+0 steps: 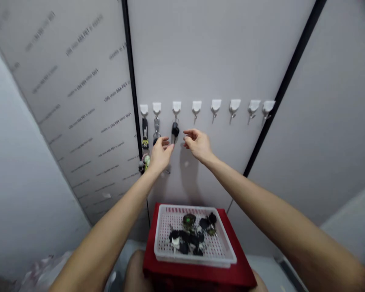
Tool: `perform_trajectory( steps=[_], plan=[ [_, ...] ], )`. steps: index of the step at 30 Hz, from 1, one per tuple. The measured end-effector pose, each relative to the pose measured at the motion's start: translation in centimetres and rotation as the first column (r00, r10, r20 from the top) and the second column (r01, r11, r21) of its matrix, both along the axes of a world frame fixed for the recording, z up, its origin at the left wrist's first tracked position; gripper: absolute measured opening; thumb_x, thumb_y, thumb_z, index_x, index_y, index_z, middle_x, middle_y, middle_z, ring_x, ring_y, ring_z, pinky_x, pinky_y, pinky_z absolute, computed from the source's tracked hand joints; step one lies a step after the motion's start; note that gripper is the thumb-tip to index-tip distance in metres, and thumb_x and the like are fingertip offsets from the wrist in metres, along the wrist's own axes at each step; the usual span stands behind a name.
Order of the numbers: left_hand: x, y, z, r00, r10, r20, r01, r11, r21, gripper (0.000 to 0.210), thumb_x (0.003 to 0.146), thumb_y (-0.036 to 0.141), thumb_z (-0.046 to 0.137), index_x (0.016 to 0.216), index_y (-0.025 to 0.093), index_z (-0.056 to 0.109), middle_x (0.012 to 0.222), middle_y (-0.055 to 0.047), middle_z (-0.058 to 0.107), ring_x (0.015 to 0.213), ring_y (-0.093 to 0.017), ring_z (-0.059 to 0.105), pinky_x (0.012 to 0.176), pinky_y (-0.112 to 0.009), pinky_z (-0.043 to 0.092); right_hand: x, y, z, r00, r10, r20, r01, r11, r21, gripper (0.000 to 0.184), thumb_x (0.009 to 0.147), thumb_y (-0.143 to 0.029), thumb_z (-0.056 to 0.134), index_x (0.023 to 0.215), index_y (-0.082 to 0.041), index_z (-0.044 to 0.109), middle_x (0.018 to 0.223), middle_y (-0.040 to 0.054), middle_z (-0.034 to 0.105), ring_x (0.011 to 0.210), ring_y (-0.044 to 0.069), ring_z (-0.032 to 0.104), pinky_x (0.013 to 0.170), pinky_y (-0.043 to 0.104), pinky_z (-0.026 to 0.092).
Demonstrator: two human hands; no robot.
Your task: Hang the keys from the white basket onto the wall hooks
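Note:
A black key fob (175, 129) hangs by its ring from the third white hook (177, 107) on the wall, a thin piece trailing below it. My left hand (162, 154) is just under and left of the fob. Its fingers are apart, and the thumb is close to the trailing piece; whether they touch is unclear. To the fob's right, my right hand (198, 144) is empty, its index finger and thumb a little apart. A black strap keychain (145, 134) hangs at the far left. Beside it, a metal clip keychain (157, 125) is partly hidden by my left hand.
A white perforated basket (226, 243) holding several dark keychains and keys sits on a red-covered stand (243, 269) below. More white hooks (216, 105) run along the wall to the right. Black vertical strips (284, 81) edge the panel.

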State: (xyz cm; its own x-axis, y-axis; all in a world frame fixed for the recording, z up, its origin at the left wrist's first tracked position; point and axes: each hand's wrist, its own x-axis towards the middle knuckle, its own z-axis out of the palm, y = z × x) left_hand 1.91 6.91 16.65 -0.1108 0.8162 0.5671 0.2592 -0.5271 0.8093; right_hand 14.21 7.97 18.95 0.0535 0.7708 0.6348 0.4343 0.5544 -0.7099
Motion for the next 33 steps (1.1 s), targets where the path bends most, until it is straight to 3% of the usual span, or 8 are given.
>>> perform_trajectory(
  steps=[3,7,11,16,20,25,29,33],
  plan=[
    [-0.3,-2.2,-6.0,0.993,-0.051,-0.103,0.041,0.995,-0.092,0.026,0.063,0.018,0.046,0.088,0.013,0.046,0.090,-0.007,0.053,0.077,-0.011,0.050,0.071,-0.025,0.038,1.8,-2.6,-5.6,0.972,0.111,0.206,-0.088,0.989,-0.120,0.021,0.064,-0.016,0.040,0.081,-0.013,0.053,0.063,0.0005,0.054,0.052,0.007,0.048,0.053,0.021,0.039],
    [-0.4,-5.5,-13.9,0.891,-0.272,-0.364,0.151,0.932,-0.328,0.020,0.064,0.018,0.043,0.082,0.014,0.050,0.083,-0.006,0.056,0.075,-0.014,0.050,0.070,-0.026,0.038,3.9,-6.6,-13.9,0.789,0.383,0.482,-0.165,0.886,-0.434,0.019,0.062,-0.014,0.042,0.074,-0.013,0.057,0.063,0.0018,0.057,0.055,0.009,0.048,0.055,0.021,0.037],
    [-0.4,-7.5,-17.9,0.681,-0.382,-0.625,0.166,0.911,-0.377,0.023,0.063,0.018,0.045,0.085,0.016,0.051,0.088,-0.006,0.055,0.083,-0.017,0.048,0.074,-0.029,0.035,5.1,-8.9,-18.6,0.626,0.475,0.618,-0.114,0.840,-0.530,0.022,0.059,-0.017,0.048,0.079,-0.015,0.057,0.074,0.0040,0.058,0.066,0.013,0.050,0.059,0.023,0.036],
    [-0.2,-8.2,-17.8,0.406,-0.377,-0.833,0.121,0.925,-0.360,0.027,0.060,0.019,0.048,0.086,0.016,0.051,0.087,-0.008,0.055,0.083,-0.021,0.047,0.073,-0.032,0.035,5.4,-9.6,-19.9,0.557,0.440,0.704,-0.043,0.862,-0.505,0.034,0.056,-0.022,0.053,0.090,-0.017,0.053,0.088,0.0066,0.055,0.081,0.017,0.049,0.068,0.024,0.034],
    [0.1,-8.4,-17.7,0.347,-0.349,-0.870,0.095,0.936,-0.338,0.019,0.059,0.017,0.046,0.077,0.016,0.055,0.079,-0.008,0.056,0.079,-0.021,0.047,0.068,-0.031,0.035,5.3,-9.6,-20.6,0.569,0.443,0.693,-0.041,0.857,-0.514,0.026,0.062,-0.018,0.046,0.087,-0.019,0.053,0.081,0.0045,0.057,0.077,0.015,0.050,0.066,0.023,0.033],
    [-0.1,-7.6,-17.5,0.593,-0.358,-0.721,0.117,0.925,-0.363,0.015,0.058,0.016,0.044,0.068,0.016,0.055,0.070,-0.004,0.056,0.071,-0.017,0.048,0.065,-0.027,0.035,5.7,-9.4,-20.5,0.627,0.402,0.667,-0.021,0.865,-0.501,0.018,0.064,-0.013,0.040,0.072,-0.017,0.056,0.068,0.0030,0.057,0.063,0.012,0.050,0.058,0.020,0.032],
    [-0.4,-6.6,-16.1,0.856,-0.412,-0.312,0.196,0.818,-0.541,0.014,0.060,0.020,0.043,0.066,0.015,0.054,0.063,-0.001,0.056,0.060,-0.012,0.049,0.059,-0.023,0.037,6.1,-9.1,-19.1,0.671,0.351,0.653,-0.010,0.885,-0.465,0.016,0.064,-0.013,0.039,0.066,-0.015,0.055,0.067,0.0038,0.055,0.063,0.011,0.048,0.059,0.021,0.032],
    [0.0,-6.2,-14.1,0.897,-0.442,-0.014,0.348,0.724,-0.595,0.012,0.059,0.022,0.046,0.064,0.014,0.054,0.058,0.001,0.053,0.055,-0.009,0.046,0.057,-0.020,0.036,5.0,-9.2,-17.5,0.799,0.371,0.473,-0.110,0.864,-0.491,0.018,0.065,-0.020,0.042,0.076,-0.015,0.055,0.072,0.0037,0.055,0.067,0.012,0.047,0.062,0.022,0.034]
  ],
)
